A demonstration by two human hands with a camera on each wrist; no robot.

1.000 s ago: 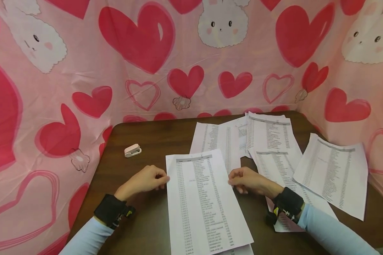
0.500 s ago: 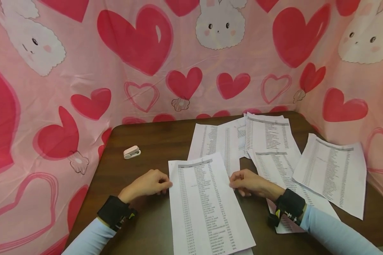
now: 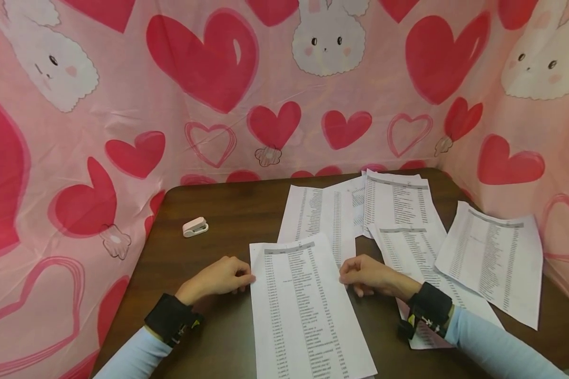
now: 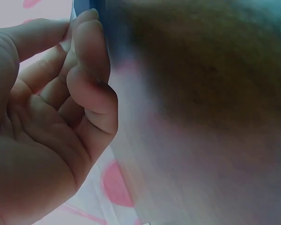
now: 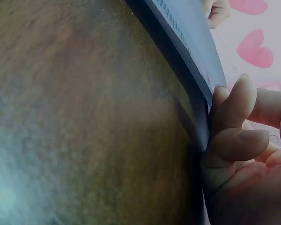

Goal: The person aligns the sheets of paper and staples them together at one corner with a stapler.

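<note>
A dark bench [image 3: 227, 205] carries loose printed sheets [image 3: 398, 202]. The front stack [image 3: 303, 305] lies between both hands. The left hand [image 3: 215, 279] pinches its left edge with curled fingers [image 4: 86, 51]; the right hand [image 3: 367, 275] grips its right edge likewise. A small stapler [image 3: 195, 227] sits well left.

Two hands are in view: the left hand [image 3: 218, 278] at lower centre-left and the right hand [image 3: 367, 275] at lower centre-right. One stack of printed sheets [image 3: 303, 310] lies between them at the bottom centre; how many sheets it holds cannot be told. About five more printed sheets [image 3: 490, 258] spread over the right half of the desk [image 3: 227, 210], overlapping, so the count is uncertain. One small white stapler [image 3: 195, 227] sits left of centre. There is one desk.
</note>
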